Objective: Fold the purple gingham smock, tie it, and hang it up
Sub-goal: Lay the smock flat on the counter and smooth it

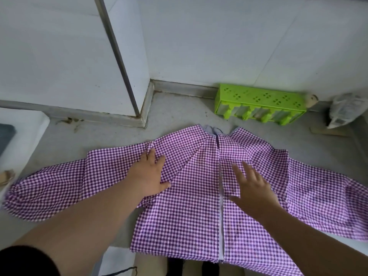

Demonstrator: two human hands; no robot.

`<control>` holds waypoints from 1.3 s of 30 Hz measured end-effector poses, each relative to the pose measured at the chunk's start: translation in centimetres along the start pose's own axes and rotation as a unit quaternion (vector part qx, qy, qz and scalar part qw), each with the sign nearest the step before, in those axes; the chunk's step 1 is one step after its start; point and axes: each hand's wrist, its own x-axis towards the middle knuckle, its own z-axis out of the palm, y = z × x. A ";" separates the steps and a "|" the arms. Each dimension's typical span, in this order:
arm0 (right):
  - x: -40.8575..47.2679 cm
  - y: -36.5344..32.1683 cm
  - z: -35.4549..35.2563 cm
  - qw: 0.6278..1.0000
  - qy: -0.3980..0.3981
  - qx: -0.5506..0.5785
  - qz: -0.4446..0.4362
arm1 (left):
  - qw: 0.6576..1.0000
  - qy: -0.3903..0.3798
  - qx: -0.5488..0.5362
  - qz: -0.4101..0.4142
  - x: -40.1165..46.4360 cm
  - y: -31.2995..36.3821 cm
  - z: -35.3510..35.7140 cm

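Note:
The purple gingham smock (191,206) lies spread flat on a grey counter, neck away from me, with a slit running down its middle. One sleeve reaches far left and the other far right. My left hand (150,174) rests palm down on the left panel with its fingers straight. Just right of the slit, my right hand (253,186) has its fingers spread, on or just above the right panel. Neither hand grips the cloth.
A green plastic popsicle mould (258,104) stands against the back wall beyond the smock. A crumpled plastic bag (344,110) sits at the far right. A white tiled pillar (111,76) with a metal edge rises at the back left. A white ledge (22,134) lies left.

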 end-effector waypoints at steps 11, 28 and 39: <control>1.5 3.9 -0.4 0.999 0.013 0.036 -0.002 | 0.996 0.043 0.071 0.013 3.6 3.1 -4.4; 9.7 11.4 -1.0 0.952 -0.018 0.258 0.162 | 0.989 -0.011 -0.120 -0.091 9.9 3.1 -6.7; 7.9 10.9 0.3 0.962 0.010 0.228 0.153 | 0.996 -0.017 0.050 -0.076 7.3 4.4 -7.9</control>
